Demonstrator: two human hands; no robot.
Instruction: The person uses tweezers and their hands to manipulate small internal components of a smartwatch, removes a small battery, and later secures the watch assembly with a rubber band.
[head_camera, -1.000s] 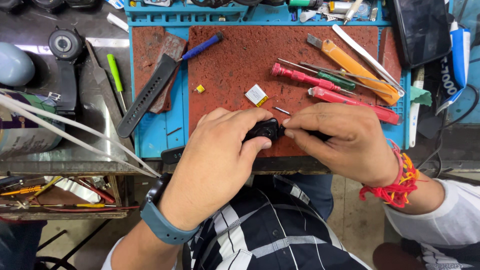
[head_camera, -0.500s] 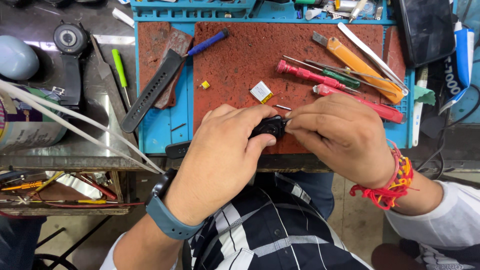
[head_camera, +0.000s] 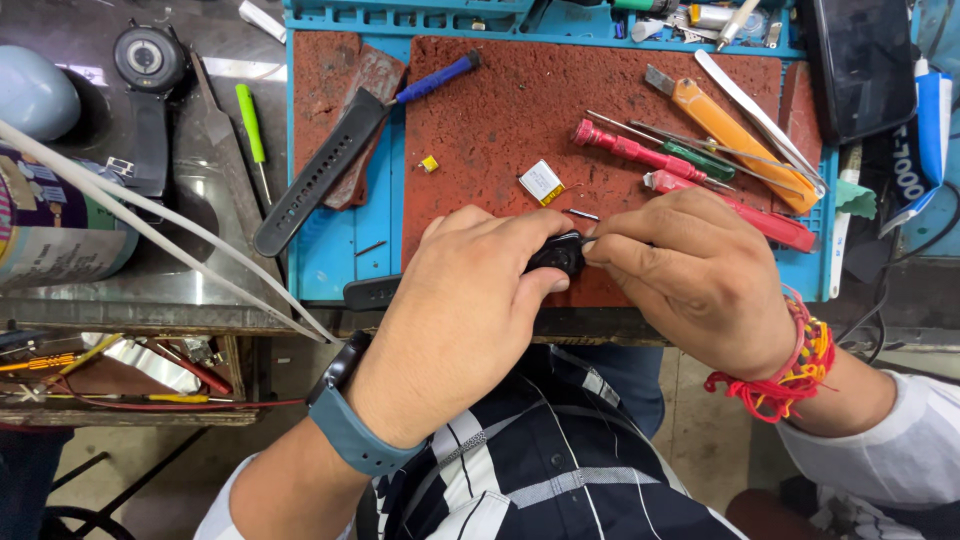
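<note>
My left hand (head_camera: 455, 320) grips a small black watch body (head_camera: 558, 254) between thumb and fingers over the near edge of a rust-red work mat (head_camera: 530, 120). My right hand (head_camera: 700, 275) pinches the same black piece from the right with thumb and forefinger; whether it also holds a thin tool I cannot tell. A black strap end (head_camera: 372, 292) sticks out left of my left hand. A small yellow-edged white chip (head_camera: 541, 182) and a short metal pin (head_camera: 580, 214) lie on the mat just beyond my fingers.
Red screwdrivers (head_camera: 625, 148), an orange-handled blade (head_camera: 730, 130), tweezers (head_camera: 755, 110) and a blue-handled tool (head_camera: 435, 78) lie on the mat. A loose black strap (head_camera: 315, 180) lies at the left. A second watch (head_camera: 145, 70) and green screwdriver (head_camera: 250, 120) sit on the metal bench; a dark phone (head_camera: 860, 60) is far right.
Both hands stay closed on the black watch body. The view has shifted slightly; the hands' grip looks the same.
</note>
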